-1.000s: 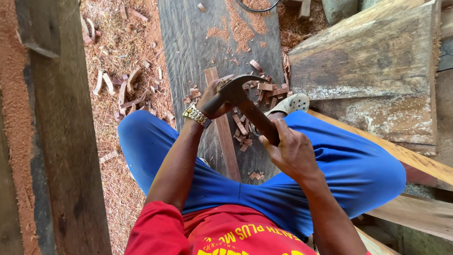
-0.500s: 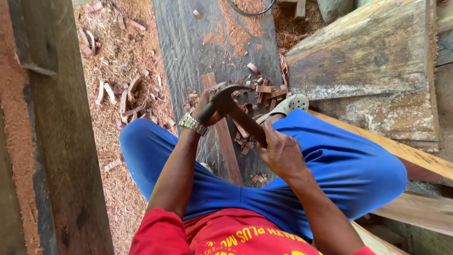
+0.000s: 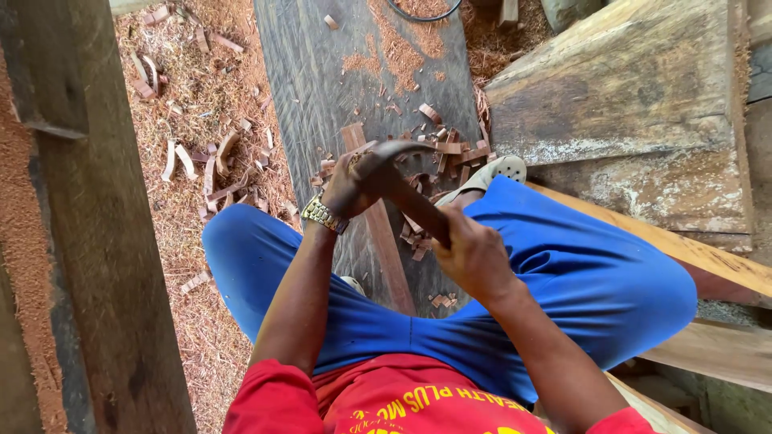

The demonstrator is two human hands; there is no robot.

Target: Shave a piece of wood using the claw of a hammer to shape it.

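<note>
Looking down from the head camera, the person sits in blue trousers and a red shirt, astride a thin strip of reddish wood that lies lengthwise on a dark plank. The left hand, a metal watch at its wrist, is closed round the upper end of an adze, close under its curved dark head. The right hand is wrapped shut round the handle lower down, nearer the body. The adze slants over the strip, its head just above it, among chips scattered on the plank. Compared with half a second ago, the tool's head sits slightly higher above the strip and the right hand has drawn a little nearer the body; both grips are unchanged. A sandalled foot rests right of the strip, and sawdust covers the ground left of the plank.
</note>
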